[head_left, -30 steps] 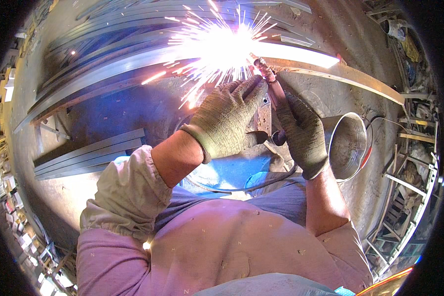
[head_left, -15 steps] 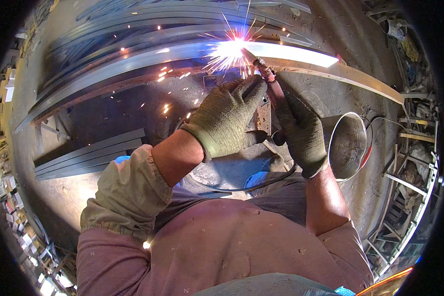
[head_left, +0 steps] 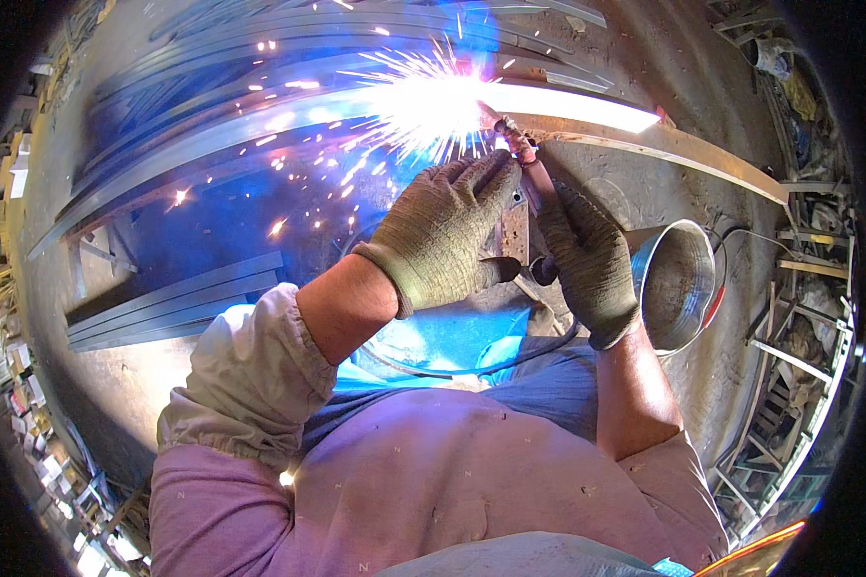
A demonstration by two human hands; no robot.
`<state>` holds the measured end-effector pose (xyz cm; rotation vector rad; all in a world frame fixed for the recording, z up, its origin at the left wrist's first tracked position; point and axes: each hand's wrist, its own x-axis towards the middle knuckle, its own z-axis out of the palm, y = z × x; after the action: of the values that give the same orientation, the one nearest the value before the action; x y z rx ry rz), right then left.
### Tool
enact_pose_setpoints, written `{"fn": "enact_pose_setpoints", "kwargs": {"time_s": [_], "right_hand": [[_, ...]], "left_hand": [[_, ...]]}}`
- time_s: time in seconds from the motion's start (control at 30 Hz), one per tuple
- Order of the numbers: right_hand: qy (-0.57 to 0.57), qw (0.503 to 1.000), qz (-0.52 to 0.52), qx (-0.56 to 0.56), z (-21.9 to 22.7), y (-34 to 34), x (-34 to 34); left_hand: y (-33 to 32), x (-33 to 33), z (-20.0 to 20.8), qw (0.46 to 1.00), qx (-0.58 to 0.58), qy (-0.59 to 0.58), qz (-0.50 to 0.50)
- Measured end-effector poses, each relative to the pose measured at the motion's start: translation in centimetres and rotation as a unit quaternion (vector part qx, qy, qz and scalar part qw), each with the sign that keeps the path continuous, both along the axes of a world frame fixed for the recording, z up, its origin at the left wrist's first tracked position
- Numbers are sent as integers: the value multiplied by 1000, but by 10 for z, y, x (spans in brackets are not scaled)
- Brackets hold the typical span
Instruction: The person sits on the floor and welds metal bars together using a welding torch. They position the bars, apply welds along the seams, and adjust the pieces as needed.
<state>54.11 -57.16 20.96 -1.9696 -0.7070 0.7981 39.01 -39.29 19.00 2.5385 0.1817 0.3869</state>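
Observation:
My right hand (head_left: 587, 260), in a worn olive-grey glove, is closed round the handle of a welding torch (head_left: 541, 181). Beside it my left hand (head_left: 443, 231), gloved alike, has its fingers bent together against the torch's neck, with its thumb pointing toward my right hand. Its fingertips are partly hidden. The torch tip meets a long flat metal bar (head_left: 587, 104) that crosses in front of me. A white glare with flying sparks (head_left: 423, 101) covers the contact spot, so the joint cannot be seen.
A rusty beam (head_left: 683, 149) runs under the bar. Long metal strips (head_left: 356, 29) lie beyond, and more (head_left: 178, 306) lie at the left. A metal bucket (head_left: 678, 288) stands right of my right hand, near a metal rack (head_left: 789, 375). A dark cable (head_left: 423, 370) curves below my hands.
The glare has grown larger and brighter, and the sparks spread farther left. Blue light now falls on the floor and my clothes. Both hands and the torch have hardly moved.

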Motion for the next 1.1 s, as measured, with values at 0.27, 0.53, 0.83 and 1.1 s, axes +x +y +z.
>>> {"fn": "enact_pose_setpoints", "kwargs": {"time_s": [0.27, 0.53, 0.83, 1.1], "right_hand": [[15, 1000, -10, 9, 5, 3, -3], [3, 999, 12, -39, 13, 3, -1], [7, 1000, 15, -24, 8, -1, 0], [44, 999, -6, -21, 16, 4, -7]], "left_hand": [[1, 1, 1, 1000, 0, 4, -8], [-2, -2, -4, 1000, 26, 12, -7], [-1, -2, -3, 1000, 9, 17, -6], [-3, -4, -4, 999, 23, 42, -5]]}}
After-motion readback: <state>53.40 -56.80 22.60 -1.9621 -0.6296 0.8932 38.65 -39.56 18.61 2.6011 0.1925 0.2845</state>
